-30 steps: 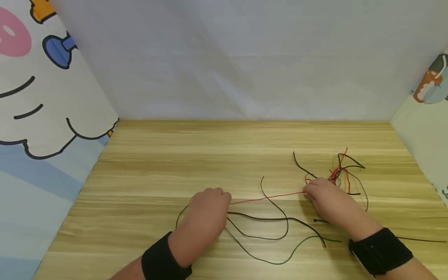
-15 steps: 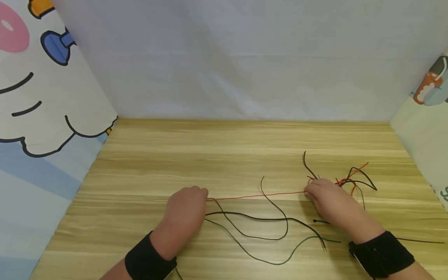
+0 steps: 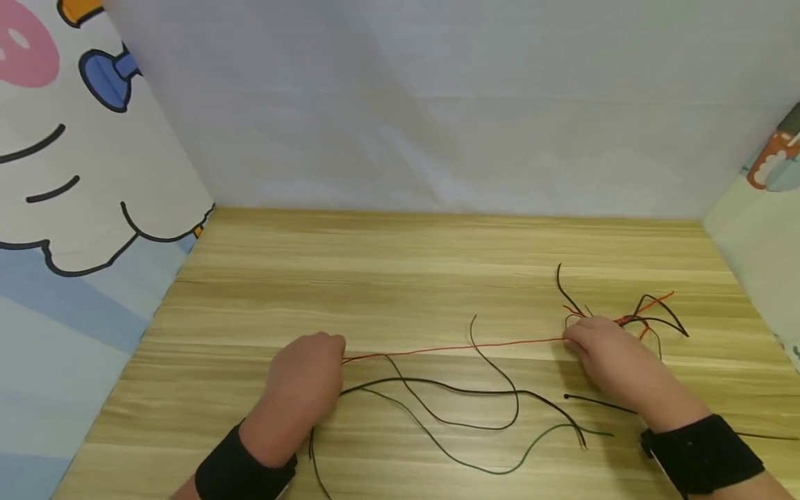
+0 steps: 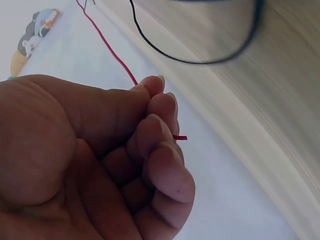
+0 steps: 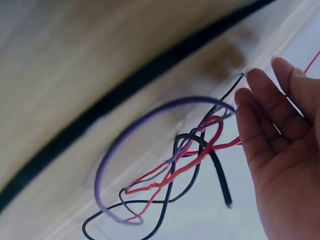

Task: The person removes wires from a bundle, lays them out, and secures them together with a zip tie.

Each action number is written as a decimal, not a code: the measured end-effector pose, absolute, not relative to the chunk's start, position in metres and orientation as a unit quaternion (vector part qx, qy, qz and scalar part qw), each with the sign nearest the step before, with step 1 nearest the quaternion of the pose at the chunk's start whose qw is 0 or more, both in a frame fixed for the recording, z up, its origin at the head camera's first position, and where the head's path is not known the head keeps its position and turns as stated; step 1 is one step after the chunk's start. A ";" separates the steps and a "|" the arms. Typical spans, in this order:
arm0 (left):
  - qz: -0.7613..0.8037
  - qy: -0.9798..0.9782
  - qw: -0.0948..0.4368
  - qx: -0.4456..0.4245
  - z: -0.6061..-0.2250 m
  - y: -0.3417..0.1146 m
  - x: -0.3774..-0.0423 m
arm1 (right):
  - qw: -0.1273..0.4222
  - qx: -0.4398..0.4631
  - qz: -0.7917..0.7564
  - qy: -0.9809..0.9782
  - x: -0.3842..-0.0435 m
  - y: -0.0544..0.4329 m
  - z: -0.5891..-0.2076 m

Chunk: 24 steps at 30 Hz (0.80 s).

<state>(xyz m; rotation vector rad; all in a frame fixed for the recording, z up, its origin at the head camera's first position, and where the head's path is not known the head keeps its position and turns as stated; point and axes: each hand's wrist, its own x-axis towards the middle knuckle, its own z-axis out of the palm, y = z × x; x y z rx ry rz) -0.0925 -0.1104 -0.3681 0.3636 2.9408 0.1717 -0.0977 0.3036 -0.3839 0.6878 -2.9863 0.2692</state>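
A thin red wire runs nearly straight between my two hands, above the wooden tabletop. My left hand pinches it between thumb and fingers; in the left wrist view its short cut end pokes out past the curled fingers. At the other side, my right hand has the wire between thumb and forefinger, and it crosses the palm side of the fingers in the right wrist view. Beside those fingers sits a tangled bundle of red, black and purplish wires, partly hidden by the hand in the head view.
Loose on the wooden tabletop lie a thick black wire, a thin dark wire and a green wire. Another black wire passes under the right forearm. A white cloth wall stands behind.
My left hand has moved left, and the red stretch between the hands has grown longer. My right hand has shifted slightly right, and the tangled bundle has also moved right.
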 end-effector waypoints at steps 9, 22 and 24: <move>0.070 0.988 0.079 0.110 -0.366 -0.130 -0.093 | 0.005 0.196 0.088 -0.977 -0.095 0.304 -0.376; 0.088 0.988 0.104 0.079 -0.370 -0.154 -0.088 | -0.008 0.161 0.092 -0.983 -0.084 0.303 -0.368; 0.090 0.987 0.112 0.076 -0.372 -0.155 -0.088 | -0.011 0.160 0.092 -0.983 -0.082 0.303 -0.369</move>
